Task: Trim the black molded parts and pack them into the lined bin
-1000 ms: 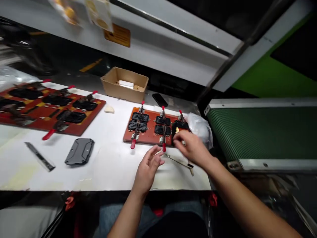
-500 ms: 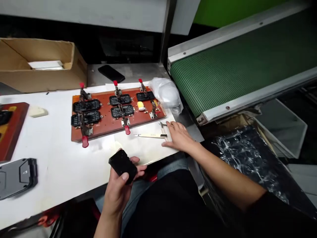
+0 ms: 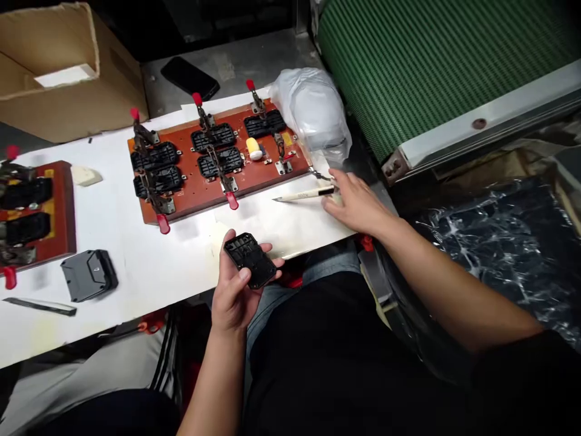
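My left hand [image 3: 238, 290] holds a small black plastic cover [image 3: 250, 259] by its edges, ribbed inner side up, above the table's front edge. Over on the right, my right hand [image 3: 356, 200] rests low on the white sheet, thumb and fingers apart around the handle end of small nippers [image 3: 319, 175]. Beside its thumb and fingertips lies a slim craft knife [image 3: 302, 195], blade pointing left. A reddish-brown fixture board [image 3: 190, 194] behind the hands carries several black plastic parts [image 3: 220, 161] under red-tipped toggle clamps [image 3: 232, 200]. A yellow-and-white piece [image 3: 254, 149] sits on the board.
A stuffed white plastic bag [image 3: 313, 115] leans at the board's right end, near a green conveyor [image 3: 436, 66]. Left are a second fixture board [image 3: 66, 209], a grey-black case [image 3: 88, 275] and a cardboard box [image 3: 118, 79]. A phone [image 3: 190, 77] lies behind. Another person's leg [image 3: 113, 363] shows below.
The view has tilted down and turned left. The cover in my left hand now shows its ribbed inside more clearly. My right hand has drawn its thumb and fingers slightly closer around the nippers.
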